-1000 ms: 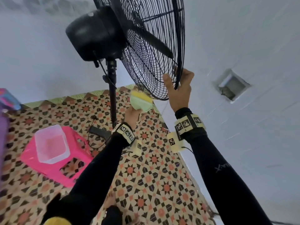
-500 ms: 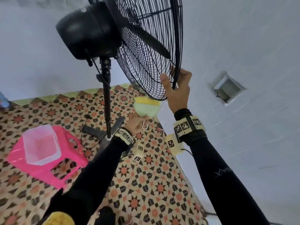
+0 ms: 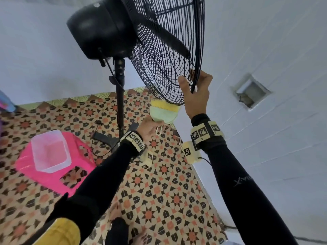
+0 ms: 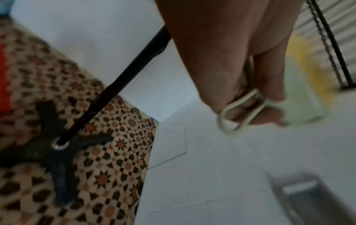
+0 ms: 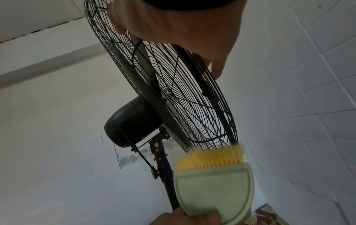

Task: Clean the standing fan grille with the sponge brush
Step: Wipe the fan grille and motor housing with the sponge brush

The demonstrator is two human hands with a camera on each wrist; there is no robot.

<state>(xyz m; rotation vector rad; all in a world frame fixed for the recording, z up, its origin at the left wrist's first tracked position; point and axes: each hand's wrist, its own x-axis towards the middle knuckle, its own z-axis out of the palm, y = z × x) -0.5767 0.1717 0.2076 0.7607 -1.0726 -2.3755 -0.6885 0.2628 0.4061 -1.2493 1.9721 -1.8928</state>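
Observation:
A black standing fan with a round wire grille (image 3: 164, 50) (image 5: 185, 106) fills the upper middle of the head view. My right hand (image 3: 195, 89) grips the grille's lower right rim, thumb on the back, fingers on the front. My left hand (image 3: 150, 129) (image 4: 256, 97) holds the pale green sponge brush (image 3: 163, 112) (image 5: 213, 188) by its base. The brush's yellow bristles (image 5: 210, 158) touch the bottom edge of the grille. A pale loop (image 4: 237, 115) hangs from the brush by my fingers.
The fan's pole (image 3: 120, 96) and black cross base (image 4: 57, 146) stand on a patterned floor mat (image 3: 159, 191). A pink stool (image 3: 53, 167) carrying a clear plastic tub (image 3: 50, 151) sits at left. White tiled wall with a recessed vent (image 3: 251, 91) is at right.
The brush has risen from below the grille to its bottom edge and shifted right. My right hand keeps its grip on the rim. The view has swung slightly.

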